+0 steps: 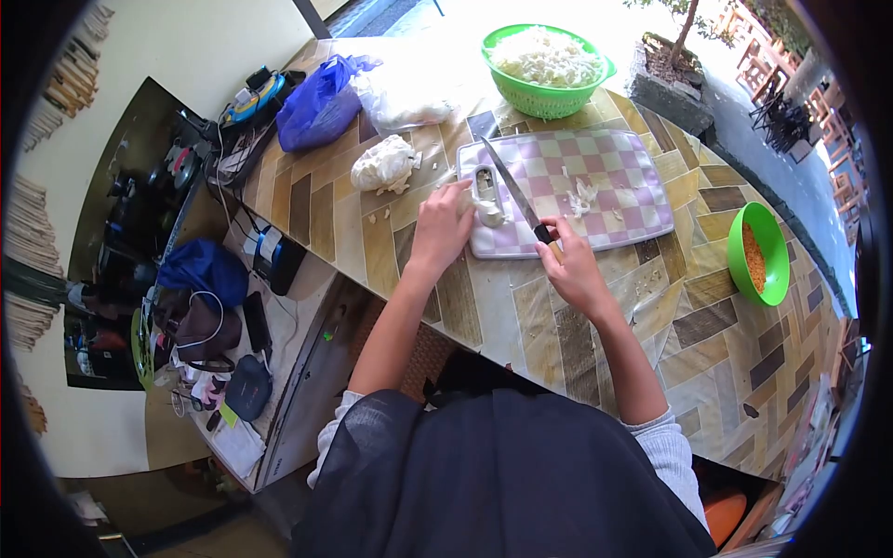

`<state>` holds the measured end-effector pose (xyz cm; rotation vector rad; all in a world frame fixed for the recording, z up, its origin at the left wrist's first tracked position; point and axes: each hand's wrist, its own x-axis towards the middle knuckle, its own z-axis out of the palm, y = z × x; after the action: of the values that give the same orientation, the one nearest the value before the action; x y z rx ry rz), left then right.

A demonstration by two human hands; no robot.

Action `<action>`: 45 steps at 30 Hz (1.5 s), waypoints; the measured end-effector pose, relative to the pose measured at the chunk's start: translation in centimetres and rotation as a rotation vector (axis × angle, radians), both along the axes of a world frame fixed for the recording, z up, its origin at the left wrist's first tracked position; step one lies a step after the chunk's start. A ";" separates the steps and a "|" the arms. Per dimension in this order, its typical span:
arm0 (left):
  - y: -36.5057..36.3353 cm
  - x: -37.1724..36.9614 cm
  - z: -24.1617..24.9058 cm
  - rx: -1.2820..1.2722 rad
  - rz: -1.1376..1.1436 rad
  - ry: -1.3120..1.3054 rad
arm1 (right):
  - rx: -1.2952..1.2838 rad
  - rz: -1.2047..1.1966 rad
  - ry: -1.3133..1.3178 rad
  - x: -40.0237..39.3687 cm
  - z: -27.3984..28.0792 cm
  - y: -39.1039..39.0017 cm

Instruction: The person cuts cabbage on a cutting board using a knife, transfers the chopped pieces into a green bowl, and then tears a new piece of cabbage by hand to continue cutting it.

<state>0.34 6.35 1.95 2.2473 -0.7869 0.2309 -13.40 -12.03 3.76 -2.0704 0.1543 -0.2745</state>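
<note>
My right hand point(569, 264) grips a knife point(513, 189) by its dark handle, the blade pointing away over the cutting board point(642, 177). That board is checkered pink and white, with a handle cut-out at its left. Fingers stretched, my left hand point(441, 226) rests at the board's left edge by the cut-out. Close to its fingertips lies a small pale piece point(491, 217). Shredded pale scraps point(583, 198) are scattered mid-board. Left of the board sits a whitish, creased lump point(384, 166) with small bits around it.
Behind the board stands a green colander point(537, 100) heaped with pale shreds point(544, 58). A green bowl point(779, 265) of orange-brown crumbs point(753, 259) is at the right. Blue point(321, 104) and clear point(402, 104) plastic bags lie at the back left. A cluttered lower surface point(284, 349) adjoins the table.
</note>
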 end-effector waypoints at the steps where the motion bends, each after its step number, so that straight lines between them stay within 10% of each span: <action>1: 0.0 0.3 0.1 -0.076 -0.012 0.038 | 0.013 -0.017 0.003 -0.2 0.2 -0.1; 13: -4.5 0.0 1.2 -0.892 -0.313 1.316 | 0.207 -0.237 -0.010 -2.7 0.7 -2.7; 23: -6.2 -1.1 1.6 -0.433 -0.419 1.078 | 0.384 -0.321 0.145 -4.4 3.0 -2.9; 30: -6.9 -3.0 2.7 -0.431 -0.862 1.169 | 0.178 -0.346 -0.198 -2.2 2.5 -2.6; 45: -4.5 -1.1 0.9 -0.749 -0.264 0.997 | 0.522 -0.358 -0.204 -0.7 2.3 -3.8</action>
<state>-0.75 1.81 2.86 1.2633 -0.3316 -0.5951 -14.09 -15.80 6.04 -1.4796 0.4262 -0.5944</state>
